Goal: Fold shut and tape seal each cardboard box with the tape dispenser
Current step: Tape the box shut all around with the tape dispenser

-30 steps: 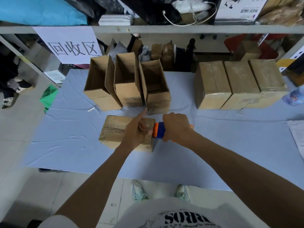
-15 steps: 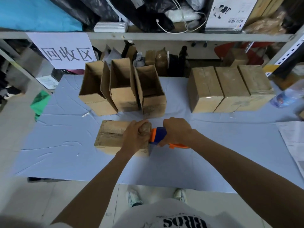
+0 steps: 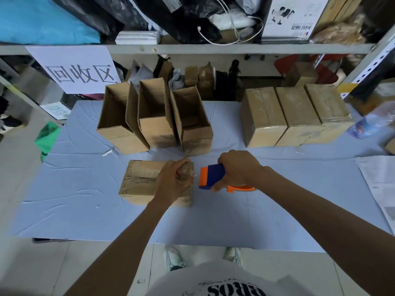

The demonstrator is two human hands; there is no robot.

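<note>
On the blue table (image 3: 277,210), the closed box (image 3: 141,180) lay where it had been. I saw the tape dispenser (image 3: 211,177) pull right, clear of the box's end, so I judged the strip cut. The right hand (image 3: 237,167) gripped the dispenser. The left hand (image 3: 173,182) curled over the box's right end.

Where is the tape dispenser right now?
In the head view, the tape dispenser is in the right hand, just right of the closed box that the left hand grips, in front of the three open boxes on the blue table.
</note>
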